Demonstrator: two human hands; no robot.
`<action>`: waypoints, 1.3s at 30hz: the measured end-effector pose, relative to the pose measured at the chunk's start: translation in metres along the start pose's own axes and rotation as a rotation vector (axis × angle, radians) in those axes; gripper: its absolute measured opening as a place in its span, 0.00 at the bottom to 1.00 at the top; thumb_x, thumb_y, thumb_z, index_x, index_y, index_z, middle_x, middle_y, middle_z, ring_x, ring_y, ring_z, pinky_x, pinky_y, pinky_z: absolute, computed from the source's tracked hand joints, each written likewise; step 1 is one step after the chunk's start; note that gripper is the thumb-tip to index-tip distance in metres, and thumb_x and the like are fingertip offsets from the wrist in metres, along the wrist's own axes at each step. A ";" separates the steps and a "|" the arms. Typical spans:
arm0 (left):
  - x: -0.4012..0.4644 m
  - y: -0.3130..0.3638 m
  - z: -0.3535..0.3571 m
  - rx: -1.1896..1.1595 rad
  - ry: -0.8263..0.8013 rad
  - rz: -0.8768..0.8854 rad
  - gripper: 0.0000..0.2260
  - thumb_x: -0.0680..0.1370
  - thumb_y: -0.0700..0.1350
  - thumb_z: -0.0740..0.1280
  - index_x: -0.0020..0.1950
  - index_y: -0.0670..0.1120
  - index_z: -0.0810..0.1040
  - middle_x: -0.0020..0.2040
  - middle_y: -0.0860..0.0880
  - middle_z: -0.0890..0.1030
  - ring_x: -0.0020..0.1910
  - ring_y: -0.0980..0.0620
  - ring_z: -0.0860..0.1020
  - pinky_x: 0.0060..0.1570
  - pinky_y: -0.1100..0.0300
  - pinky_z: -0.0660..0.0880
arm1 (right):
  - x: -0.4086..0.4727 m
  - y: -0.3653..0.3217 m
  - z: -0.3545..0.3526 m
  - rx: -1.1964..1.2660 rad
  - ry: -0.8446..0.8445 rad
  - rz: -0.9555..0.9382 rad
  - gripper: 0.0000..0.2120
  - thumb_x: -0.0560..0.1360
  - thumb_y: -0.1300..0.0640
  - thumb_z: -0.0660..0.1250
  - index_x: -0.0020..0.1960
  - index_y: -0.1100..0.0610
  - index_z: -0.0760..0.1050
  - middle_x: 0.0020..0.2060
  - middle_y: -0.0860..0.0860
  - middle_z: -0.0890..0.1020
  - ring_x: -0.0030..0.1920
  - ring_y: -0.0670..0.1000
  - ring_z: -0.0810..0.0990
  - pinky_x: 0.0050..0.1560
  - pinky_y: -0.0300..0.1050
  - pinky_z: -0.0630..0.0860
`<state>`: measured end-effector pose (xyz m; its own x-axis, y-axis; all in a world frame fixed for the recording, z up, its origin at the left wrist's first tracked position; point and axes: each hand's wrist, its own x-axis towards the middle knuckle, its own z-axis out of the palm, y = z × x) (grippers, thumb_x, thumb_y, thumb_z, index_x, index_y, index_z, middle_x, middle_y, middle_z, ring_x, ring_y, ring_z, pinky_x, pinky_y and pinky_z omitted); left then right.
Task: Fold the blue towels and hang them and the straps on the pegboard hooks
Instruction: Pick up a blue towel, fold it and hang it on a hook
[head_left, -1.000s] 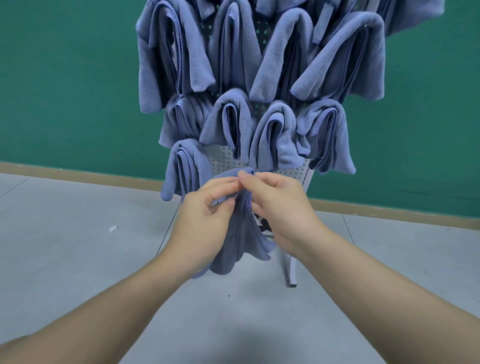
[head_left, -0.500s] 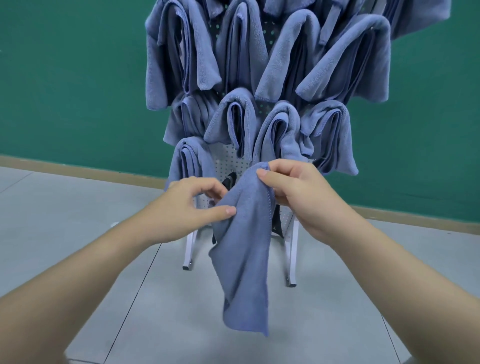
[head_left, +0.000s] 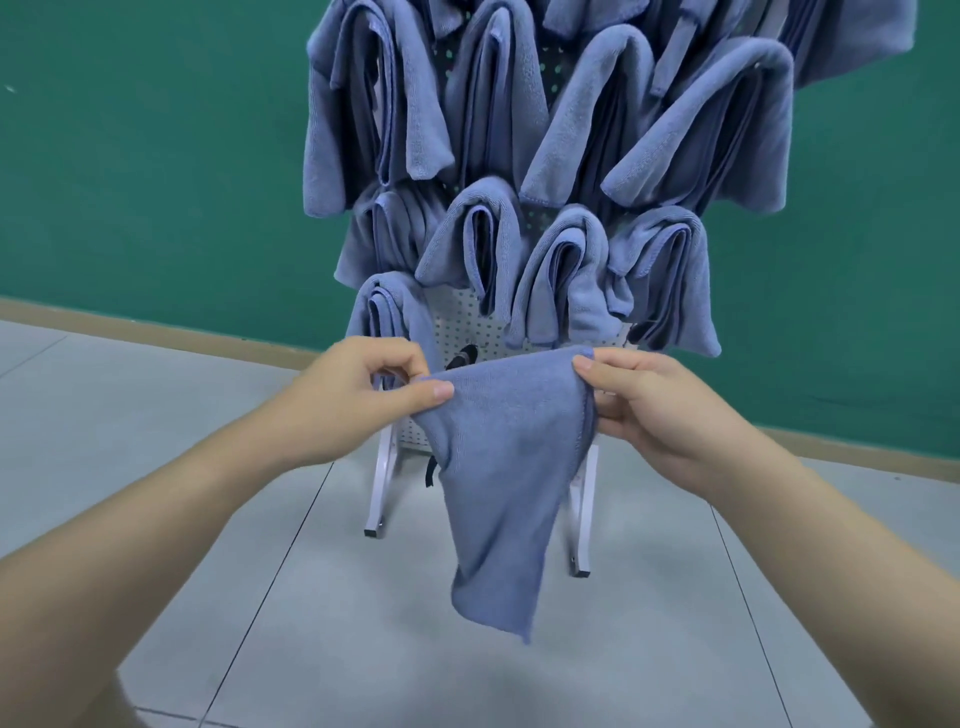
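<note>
A blue towel (head_left: 504, 467) hangs in the air in front of the white pegboard stand (head_left: 467, 327). My left hand (head_left: 363, 395) pinches its upper left corner between thumb and fingers. My right hand (head_left: 649, 405) pinches the upper right corner, so the top edge is stretched between them and the rest droops to a point. Several folded blue towels (head_left: 561, 280) hang on the pegboard hooks above my hands. A black strap (head_left: 465, 356) shows on the board just behind the towel's top edge, and its lower end (head_left: 430, 473) sticks out to the left of the towel.
The stand's white legs (head_left: 582, 519) rest on a grey tiled floor (head_left: 156, 447). A green wall (head_left: 156, 156) with a tan skirting strip runs behind the stand.
My hands have moved apart, spreading the towel's top edge wide. One second ago both hands held it bunched together at the board.
</note>
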<state>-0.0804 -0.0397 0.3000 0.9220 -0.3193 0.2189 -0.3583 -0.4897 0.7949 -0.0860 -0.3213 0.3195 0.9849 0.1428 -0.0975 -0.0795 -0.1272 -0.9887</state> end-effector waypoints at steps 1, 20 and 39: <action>0.000 0.002 -0.001 -0.025 -0.009 0.028 0.16 0.77 0.52 0.75 0.40 0.41 0.79 0.40 0.42 0.80 0.41 0.48 0.76 0.47 0.60 0.72 | 0.000 0.002 0.000 0.013 0.016 0.020 0.13 0.83 0.58 0.65 0.61 0.64 0.82 0.53 0.57 0.88 0.58 0.59 0.86 0.67 0.53 0.79; 0.010 0.019 0.034 -0.854 0.199 -0.331 0.12 0.80 0.42 0.71 0.62 0.42 0.82 0.57 0.46 0.87 0.57 0.48 0.85 0.53 0.56 0.83 | 0.002 0.008 0.037 0.245 -0.001 -0.070 0.22 0.75 0.48 0.73 0.56 0.67 0.80 0.51 0.67 0.82 0.49 0.59 0.76 0.57 0.53 0.71; -0.004 0.040 0.070 -0.298 0.561 -0.009 0.06 0.79 0.40 0.72 0.43 0.49 0.81 0.37 0.55 0.78 0.35 0.61 0.72 0.36 0.68 0.70 | -0.010 0.004 0.075 -0.253 0.206 -0.404 0.23 0.81 0.56 0.68 0.30 0.53 0.65 0.24 0.44 0.67 0.30 0.45 0.64 0.34 0.41 0.61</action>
<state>-0.1082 -0.1148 0.2914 0.8905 0.1969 0.4102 -0.3682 -0.2179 0.9038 -0.1073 -0.2492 0.3083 0.9412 0.0364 0.3359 0.3278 -0.3391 -0.8818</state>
